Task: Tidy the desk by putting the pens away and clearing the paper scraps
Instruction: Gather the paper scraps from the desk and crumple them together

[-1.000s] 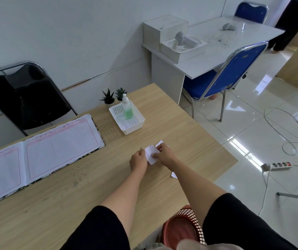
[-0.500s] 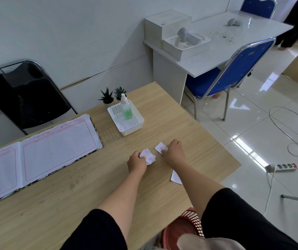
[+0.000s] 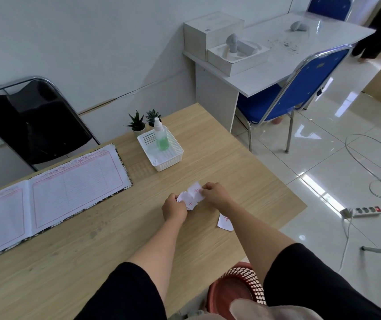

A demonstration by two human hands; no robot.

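Small white paper scraps [image 3: 190,197] with red crosses are bunched between my two hands over the middle of the wooden desk [image 3: 231,158]. My left hand [image 3: 174,208] grips the left scraps with curled fingers. My right hand [image 3: 215,194] pinches a scrap at its right edge. One more scrap [image 3: 225,223] lies flat on the desk just right of my right forearm. A red mesh waste basket [image 3: 235,289] stands on the floor below the desk's near edge, partly hidden by my right arm. No pens show.
A white plastic basket [image 3: 173,155] holding a green spray bottle [image 3: 162,137] stands behind my hands, with two small potted plants [image 3: 143,121] beyond it. An open ledger [image 3: 53,195] lies at the left. A black chair, a blue chair, a white side table and floor cables surround the desk.
My hands, apart half a second ago with a scrap each, have come together so the scraps now overlap. The view has shifted slightly.
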